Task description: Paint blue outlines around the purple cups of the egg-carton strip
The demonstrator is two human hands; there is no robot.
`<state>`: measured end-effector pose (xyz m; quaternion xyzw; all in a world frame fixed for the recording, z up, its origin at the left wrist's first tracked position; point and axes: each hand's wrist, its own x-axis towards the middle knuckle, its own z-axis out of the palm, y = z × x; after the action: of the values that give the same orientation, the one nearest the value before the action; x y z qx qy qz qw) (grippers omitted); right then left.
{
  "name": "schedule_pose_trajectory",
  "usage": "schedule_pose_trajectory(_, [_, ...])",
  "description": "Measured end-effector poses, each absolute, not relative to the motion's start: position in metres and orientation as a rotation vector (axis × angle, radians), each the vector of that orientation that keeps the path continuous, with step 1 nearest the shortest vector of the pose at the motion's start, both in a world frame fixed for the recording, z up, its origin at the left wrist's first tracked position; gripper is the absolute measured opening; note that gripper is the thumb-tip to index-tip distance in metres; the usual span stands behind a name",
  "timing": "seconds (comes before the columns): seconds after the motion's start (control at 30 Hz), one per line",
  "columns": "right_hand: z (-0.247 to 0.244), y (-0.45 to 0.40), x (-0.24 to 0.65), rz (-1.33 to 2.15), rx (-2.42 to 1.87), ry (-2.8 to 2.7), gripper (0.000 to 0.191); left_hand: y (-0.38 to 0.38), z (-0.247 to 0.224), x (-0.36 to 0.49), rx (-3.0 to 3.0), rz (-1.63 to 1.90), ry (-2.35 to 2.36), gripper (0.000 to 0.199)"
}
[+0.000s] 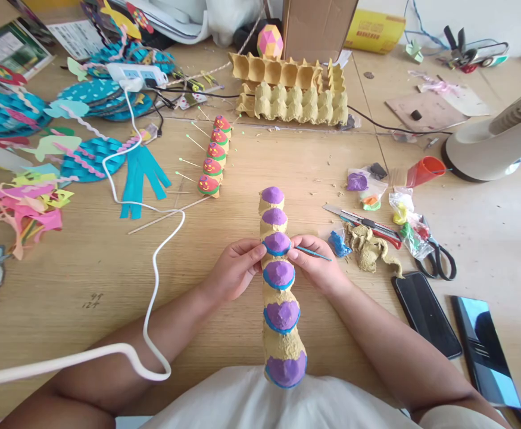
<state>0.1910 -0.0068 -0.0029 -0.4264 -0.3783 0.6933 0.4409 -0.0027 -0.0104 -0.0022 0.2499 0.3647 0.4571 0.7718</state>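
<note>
A strip of egg-carton cups lies lengthwise in front of me, each bump capped with purple clay, several ringed in blue. My left hand pinches its left side at the third bump. My right hand touches the right side of that bump and holds a thin blue stick pointing right. A lump of blue clay lies just beyond my right hand.
A finished red caterpillar strip sits behind left; egg cartons farther back. Clay bags, a craft knife, scissors and two phones lie right. A white cable loops at left; a fan base stands far right.
</note>
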Motion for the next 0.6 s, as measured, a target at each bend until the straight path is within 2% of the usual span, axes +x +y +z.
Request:
schedule_pose_trajectory(0.4, [0.012, -0.004, 0.2, 1.468, -1.265, -1.439, 0.053, -0.011, -0.007, -0.005, 0.658, 0.999, 0.892, 0.038])
schedule_pose_trajectory(0.6, [0.012, -0.005, 0.199, 1.442, -1.279, -1.428, 0.048, -0.01, -0.007, -0.004, 0.62, 0.98, 0.917, 0.04])
